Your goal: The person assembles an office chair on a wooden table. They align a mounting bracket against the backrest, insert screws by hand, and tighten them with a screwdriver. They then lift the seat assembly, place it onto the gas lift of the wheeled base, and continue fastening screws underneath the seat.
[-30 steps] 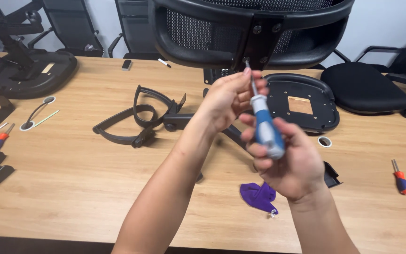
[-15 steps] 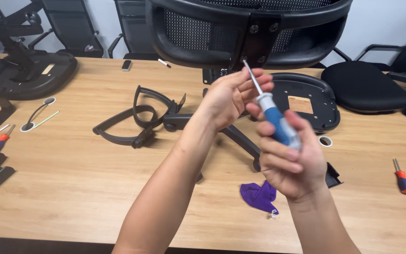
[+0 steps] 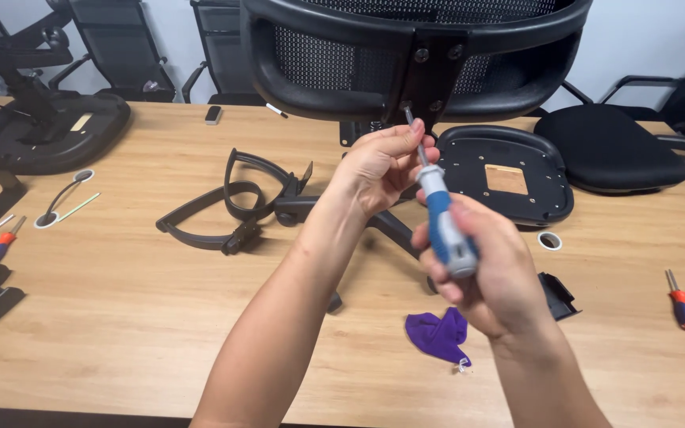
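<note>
My right hand [image 3: 491,273] grips the blue and grey handle of a screwdriver [image 3: 440,218]. Its metal shaft points up and slightly left toward the black bracket [image 3: 430,67] on the back of a mesh chair backrest [image 3: 334,55] that stands on the table. My left hand [image 3: 384,162] pinches the shaft just below the tip, close under a screw hole in the bracket. Whether a screw sits on the tip is hidden by the fingers.
On the wooden table [image 3: 120,317] lie two black armrests [image 3: 235,210], a black seat plate [image 3: 509,178], a purple cloth [image 3: 440,334], a small black part [image 3: 556,295] and red-handled screwdrivers [image 3: 682,301] [image 3: 0,244]. A chair base [image 3: 49,131] lies far left. Office chairs stand behind.
The screwdriver has swung from near upright to a slant, its tip rising toward the bracket. My right hand has slid down and right along the handle. My left hand stays on the shaft.
</note>
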